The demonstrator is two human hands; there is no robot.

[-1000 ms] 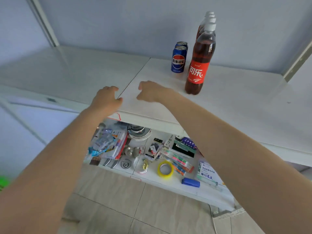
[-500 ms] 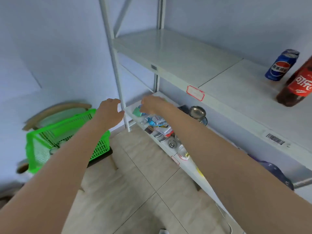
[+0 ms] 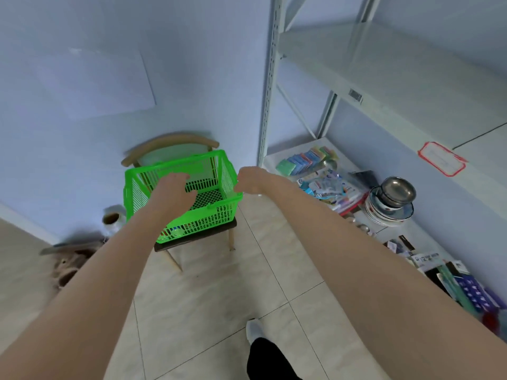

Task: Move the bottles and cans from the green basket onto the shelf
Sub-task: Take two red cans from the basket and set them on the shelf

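My left hand point(image 3: 175, 189) over bright green plastic lattice basket point(image 3: 219, 212) on wooden chair point(image 3: 170, 145), right hand point(image 3: 251, 180) at its rim, both grips loosely curled, empty; bottles low inside, barely visible; careless grab could tip basket off

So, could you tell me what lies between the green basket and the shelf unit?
Only bare tiled floor, as the head view shows; the basket sits on a chair, apart from the shelf unit.

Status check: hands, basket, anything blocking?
Left hand over green basket, empty. Right hand at its right rim, empty. Something low inside, unclear. Nothing blocking.
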